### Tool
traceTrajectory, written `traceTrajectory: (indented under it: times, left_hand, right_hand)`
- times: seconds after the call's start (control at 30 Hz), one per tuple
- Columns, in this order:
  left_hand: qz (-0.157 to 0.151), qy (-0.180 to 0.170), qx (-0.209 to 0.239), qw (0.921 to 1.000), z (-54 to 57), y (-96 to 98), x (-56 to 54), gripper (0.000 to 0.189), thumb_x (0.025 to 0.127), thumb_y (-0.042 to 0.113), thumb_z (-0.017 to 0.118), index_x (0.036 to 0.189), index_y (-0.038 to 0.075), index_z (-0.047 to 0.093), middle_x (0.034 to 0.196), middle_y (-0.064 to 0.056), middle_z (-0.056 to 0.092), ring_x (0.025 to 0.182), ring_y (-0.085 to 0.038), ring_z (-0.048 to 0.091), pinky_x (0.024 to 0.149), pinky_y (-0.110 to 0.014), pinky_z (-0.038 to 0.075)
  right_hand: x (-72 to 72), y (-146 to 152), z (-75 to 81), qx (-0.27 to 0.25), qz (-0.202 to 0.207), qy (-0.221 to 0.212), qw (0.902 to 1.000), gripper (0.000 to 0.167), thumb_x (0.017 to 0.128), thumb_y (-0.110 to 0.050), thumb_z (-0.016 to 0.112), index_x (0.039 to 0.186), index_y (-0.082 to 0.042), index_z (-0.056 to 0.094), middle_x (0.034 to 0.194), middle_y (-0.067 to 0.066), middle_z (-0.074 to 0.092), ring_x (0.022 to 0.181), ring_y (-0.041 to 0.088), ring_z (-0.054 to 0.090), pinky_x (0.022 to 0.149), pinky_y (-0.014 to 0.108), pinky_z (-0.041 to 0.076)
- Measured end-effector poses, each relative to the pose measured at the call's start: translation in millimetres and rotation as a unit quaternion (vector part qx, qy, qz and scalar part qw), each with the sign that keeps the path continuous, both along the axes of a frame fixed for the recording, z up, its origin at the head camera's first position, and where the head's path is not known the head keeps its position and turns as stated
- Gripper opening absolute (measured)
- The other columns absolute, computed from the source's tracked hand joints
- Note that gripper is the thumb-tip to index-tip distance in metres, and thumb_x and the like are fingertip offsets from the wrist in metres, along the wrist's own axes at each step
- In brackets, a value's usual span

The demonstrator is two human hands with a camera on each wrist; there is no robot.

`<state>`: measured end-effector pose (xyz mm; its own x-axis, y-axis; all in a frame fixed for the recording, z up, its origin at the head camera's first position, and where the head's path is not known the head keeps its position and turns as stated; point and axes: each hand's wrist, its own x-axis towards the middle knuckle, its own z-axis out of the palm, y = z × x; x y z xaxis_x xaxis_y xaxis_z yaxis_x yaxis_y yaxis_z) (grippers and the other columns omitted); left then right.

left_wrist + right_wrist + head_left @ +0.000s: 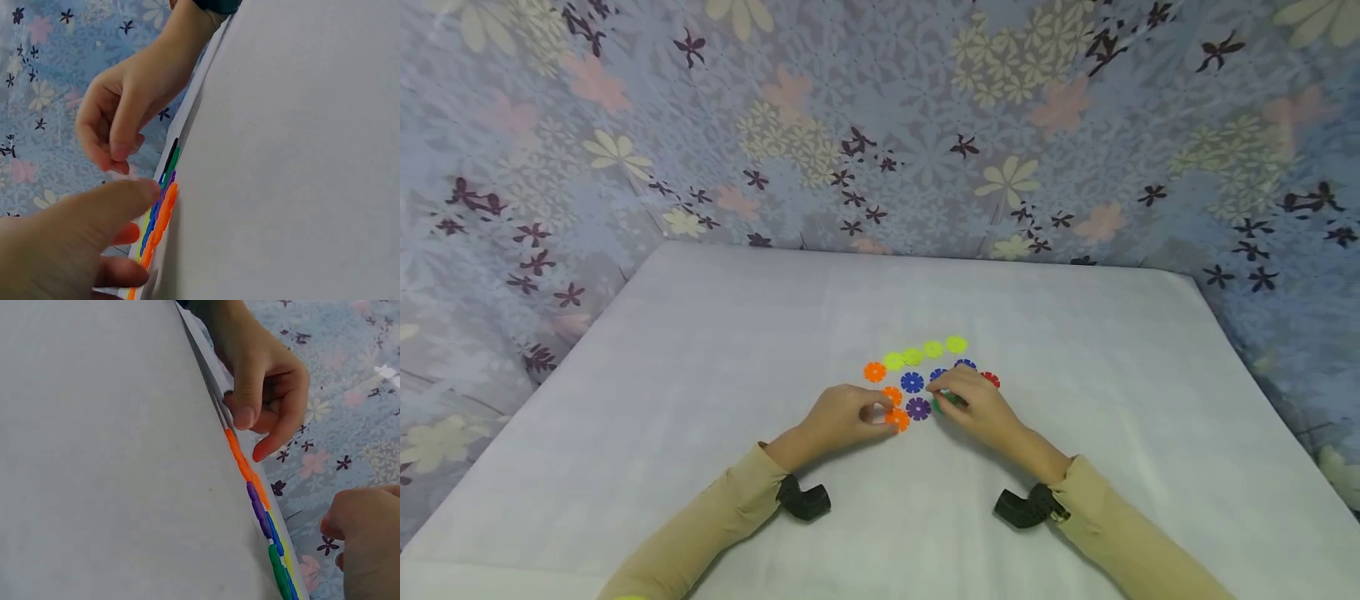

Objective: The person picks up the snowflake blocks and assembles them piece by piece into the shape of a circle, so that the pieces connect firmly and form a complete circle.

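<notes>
Flat notched plastic discs lie grouped on the white table. My left hand [850, 415] is at the left of the group, thumb and fingers spread apart around an orange disc [898, 422]. In the right wrist view its thumb hovers close over the orange edges [236, 450]. Over the right part of the group is my right hand [976, 402], fingers loosely bent, with no disc visible in them. It partly covers a green disc [940, 404] and a blue disc [937, 375]. Between the hands lie a purple disc [918, 408] and another blue disc [912, 382].
Several yellow discs [933, 349] form a row behind the others. A red disc [991, 379] shows beyond the right hand, and an orange disc [875, 372] sits at the left end. The white-covered table [737, 333] meets a flowered cloth backdrop [910, 192].
</notes>
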<state>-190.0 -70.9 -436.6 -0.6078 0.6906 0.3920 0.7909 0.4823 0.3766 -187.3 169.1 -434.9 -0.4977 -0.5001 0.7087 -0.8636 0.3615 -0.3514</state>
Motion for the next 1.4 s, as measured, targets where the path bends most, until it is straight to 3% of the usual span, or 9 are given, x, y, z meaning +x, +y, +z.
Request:
traceTrajectory:
  times: [0.17, 0.33, 0.5, 0.7, 0.9, 1.1, 1.2, 1.27, 1.4]
  left_hand:
    - [-0.012, -0.024, -0.052, 0.9983, 2.6, -1.1, 0.9, 0.029, 0.078, 0.038, 0.067, 0.095, 0.014, 0.071, 0.055, 0.013, 0.049, 0.049, 0.000, 0.040, 0.050, -0.016, 0.034]
    - [-0.040, -0.053, -0.079, 0.9946, 1.6, -2.6, 4.0, 0.030, 0.081, 0.036, 0.065, 0.098, 0.012, 0.071, 0.074, 0.007, 0.064, 0.060, 0.000, 0.053, 0.060, -0.015, 0.042]
    - [-0.049, -0.040, -0.080, 0.9948, 1.0, -0.8, 3.8, 0.029, 0.081, 0.035, 0.065, 0.097, 0.011, 0.071, 0.080, 0.005, 0.065, 0.069, -0.003, 0.057, 0.068, -0.017, 0.044]
    - [-0.038, -0.043, -0.051, 0.9971, 3.0, 3.8, 2.7, 0.028, 0.081, 0.034, 0.065, 0.094, 0.009, 0.071, 0.077, 0.004, 0.065, 0.064, -0.004, 0.055, 0.063, -0.017, 0.043]
    - [-0.054, 0.012, -0.028, 0.9981, 6.4, 4.1, 2.4, 0.014, 0.087, 0.017, 0.059, 0.088, 0.008, 0.069, 0.082, 0.001, 0.064, 0.075, -0.008, 0.058, 0.071, -0.019, 0.044]
    - [-0.045, 0.074, 0.035, 0.9956, 5.1, 3.9, 2.1, 0.008, 0.081, 0.001, 0.056, 0.082, 0.003, 0.064, 0.074, -0.002, 0.058, 0.065, -0.010, 0.051, 0.061, -0.016, 0.042]
    - [-0.044, 0.053, 0.080, 0.9944, 3.6, 4.5, 0.8, 0.008, 0.079, -0.001, 0.057, 0.082, 0.002, 0.063, 0.074, -0.003, 0.057, 0.065, -0.010, 0.050, 0.060, -0.016, 0.041]
    - [-0.040, 0.019, 0.110, 0.9929, 2.1, 4.6, -0.2, 0.008, 0.078, -0.001, 0.058, 0.082, 0.002, 0.064, 0.076, -0.005, 0.058, 0.066, -0.011, 0.052, 0.061, -0.016, 0.043]
    - [-0.021, -0.057, 0.144, 0.9878, 0.7, 4.0, -1.0, 0.007, 0.078, -0.001, 0.061, 0.084, 0.001, 0.066, 0.079, -0.006, 0.063, 0.070, -0.011, 0.057, 0.066, -0.019, 0.046]
  right_hand:
    - [4.2, -2, -4.6, 0.071, -0.037, -0.002, 0.9968, 0.019, 0.072, -0.007, 0.070, 0.090, -0.004, 0.068, 0.084, 0.002, 0.059, 0.077, 0.016, 0.050, 0.063, 0.026, 0.044]
    - [13.0, -4, -14.9, 0.150, -0.048, -0.025, 0.9872, 0.034, 0.071, -0.028, 0.074, 0.099, -0.008, 0.070, 0.085, -0.005, 0.048, 0.076, 0.011, 0.038, 0.059, 0.021, 0.036]
    - [11.5, -3, -16.7, 0.153, -0.044, -0.030, 0.9867, 0.032, 0.070, -0.030, 0.075, 0.095, -0.011, 0.072, 0.083, -0.007, 0.045, 0.074, 0.010, 0.034, 0.057, 0.020, 0.032]
    - [4.0, 1, -11.5, 0.154, -0.022, -0.021, 0.9876, 0.023, 0.071, -0.025, 0.074, 0.089, -0.013, 0.072, 0.090, -0.002, 0.055, 0.078, 0.012, 0.039, 0.061, 0.023, 0.037]
    - [0.2, 0, -7.7, 0.155, 0.017, 0.020, 0.9876, 0.018, 0.072, -0.019, 0.073, 0.087, -0.009, 0.072, 0.091, 0.000, 0.065, 0.077, 0.013, 0.045, 0.064, 0.025, 0.036]
    - [-1.0, -3, -5.1, 0.134, 0.037, 0.081, 0.9870, 0.015, 0.069, -0.007, 0.073, 0.083, -0.006, 0.070, 0.081, -0.001, 0.064, 0.073, 0.014, 0.048, 0.064, 0.024, 0.041]
    - [-0.8, -4, -2.7, 0.118, 0.030, 0.087, 0.9888, 0.010, 0.072, -0.006, 0.070, 0.081, -0.006, 0.067, 0.077, -0.002, 0.062, 0.071, 0.013, 0.051, 0.064, 0.024, 0.043]
    - [-0.4, -4, -1.6, 0.106, 0.021, 0.082, 0.9907, 0.004, 0.078, -0.007, 0.066, 0.081, -0.005, 0.065, 0.078, -0.001, 0.061, 0.072, 0.014, 0.053, 0.066, 0.025, 0.045]
    - [0.7, -4, -0.7, 0.065, -0.010, 0.056, 0.9962, 0.022, 0.094, -0.017, 0.046, 0.085, -0.002, 0.059, 0.081, 0.004, 0.058, 0.073, 0.015, 0.056, 0.067, 0.025, 0.047]
